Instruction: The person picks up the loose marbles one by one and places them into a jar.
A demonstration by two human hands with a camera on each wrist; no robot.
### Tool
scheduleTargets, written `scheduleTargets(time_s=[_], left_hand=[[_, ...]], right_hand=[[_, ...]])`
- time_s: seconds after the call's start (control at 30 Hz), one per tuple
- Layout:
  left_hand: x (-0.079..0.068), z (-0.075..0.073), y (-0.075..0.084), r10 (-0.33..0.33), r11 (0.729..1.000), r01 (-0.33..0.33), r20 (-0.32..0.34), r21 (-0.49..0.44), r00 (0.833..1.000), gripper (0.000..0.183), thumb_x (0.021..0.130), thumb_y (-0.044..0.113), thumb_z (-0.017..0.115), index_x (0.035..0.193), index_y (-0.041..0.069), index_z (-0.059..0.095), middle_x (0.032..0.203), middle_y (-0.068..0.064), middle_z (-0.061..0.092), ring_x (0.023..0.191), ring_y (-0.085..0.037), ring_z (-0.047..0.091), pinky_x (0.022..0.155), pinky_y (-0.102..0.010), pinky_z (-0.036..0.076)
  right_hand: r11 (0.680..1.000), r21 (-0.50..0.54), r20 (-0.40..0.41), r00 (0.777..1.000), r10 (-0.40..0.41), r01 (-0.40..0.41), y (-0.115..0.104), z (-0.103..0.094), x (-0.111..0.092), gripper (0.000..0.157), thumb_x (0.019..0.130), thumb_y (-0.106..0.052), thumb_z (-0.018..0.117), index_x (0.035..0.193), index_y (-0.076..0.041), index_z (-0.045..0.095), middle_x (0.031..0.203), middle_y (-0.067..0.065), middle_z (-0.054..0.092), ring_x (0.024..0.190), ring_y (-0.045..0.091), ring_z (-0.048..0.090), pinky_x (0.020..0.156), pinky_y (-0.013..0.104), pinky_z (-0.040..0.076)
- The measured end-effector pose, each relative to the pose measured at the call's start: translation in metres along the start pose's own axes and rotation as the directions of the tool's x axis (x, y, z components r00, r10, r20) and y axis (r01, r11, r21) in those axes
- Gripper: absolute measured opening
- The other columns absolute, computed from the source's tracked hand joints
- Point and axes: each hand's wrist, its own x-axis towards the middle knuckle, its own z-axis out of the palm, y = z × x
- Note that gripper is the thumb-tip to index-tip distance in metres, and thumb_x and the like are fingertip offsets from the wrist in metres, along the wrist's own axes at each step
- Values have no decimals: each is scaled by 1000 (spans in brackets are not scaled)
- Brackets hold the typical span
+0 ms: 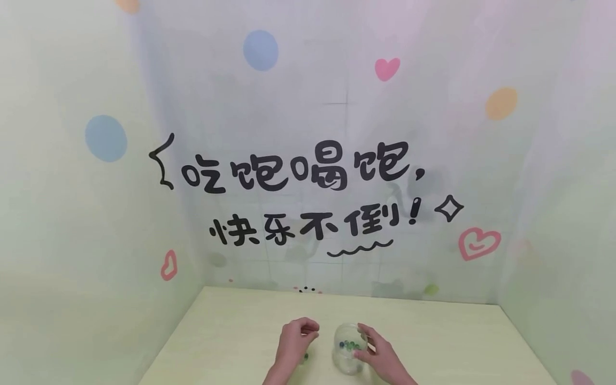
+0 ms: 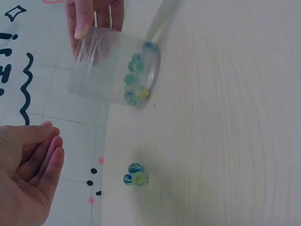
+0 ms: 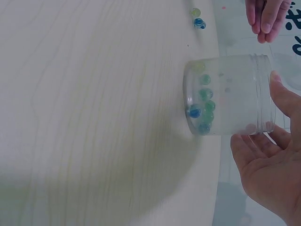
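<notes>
A clear plastic jar [image 1: 343,363] stands upright on the table, with several green, blue and yellow glass marbles [image 3: 206,94] lying at its bottom. My right hand [image 1: 382,353] holds the jar near its open mouth, thumb on one side and fingers on the other. To the left of the jar, my left hand [image 1: 291,342] hovers over a small cluster of marbles [image 2: 136,176] on the table. Its fingers [image 2: 49,162] are loosely bent, thumb close to the index fingertip, and nothing shows between them. From the head view the hand partly hides this cluster.
The pale wood-grain table [image 1: 231,331] ends at a back wall curtain [image 1: 289,107] printed with black lettering, dots and hearts. Side curtains [image 1: 67,240] close off the left and right edges.
</notes>
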Motion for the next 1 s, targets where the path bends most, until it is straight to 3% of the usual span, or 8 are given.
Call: scheduleTargets(time_s=[0.2, 0.47, 0.8, 1.0], left_hand=[[0, -5, -22, -58, 997, 58, -3, 48, 998, 8, 84, 4, 75, 92, 5, 73, 83, -3, 73, 76, -10, 66, 67, -25, 58], [4, -2, -41, -132, 987, 132, -1, 90, 991, 8, 84, 2, 74, 90, 7, 72, 79, 0, 71, 75, -9, 64, 67, -27, 57], [0, -2, -58, -113, 988, 110, 21, 104, 993, 9, 84, -1, 70, 89, 5, 73, 81, -8, 72, 74, -12, 65, 68, -30, 58], [-2, 0, -63, -92, 992, 88, 37, 93, 995, 12, 80, -4, 73, 88, 5, 72, 80, -8, 71, 73, -12, 64, 66, -27, 57]], right_hand=[[1000, 15, 28, 1000, 9, -9, 4, 2, 1, 75, 92, -27, 71, 147, 9, 35, 147, 39, 38, 132, 61, 39, 103, 58, 49], [1000, 4, 9, 1000, 14, -14, -1, 1, 0, 76, 91, -28, 72, 146, 9, 36, 147, 38, 38, 132, 61, 39, 104, 58, 48], [1000, 2, 9, 1000, 8, -8, 0, 0, -1, 80, 90, -34, 72, 146, 9, 36, 147, 38, 39, 132, 61, 40, 103, 58, 49], [1000, -1, 3, 1000, -16, 16, 1, 0, -1, 73, 91, -26, 72, 145, 9, 37, 146, 38, 39, 131, 61, 40, 103, 58, 49]])
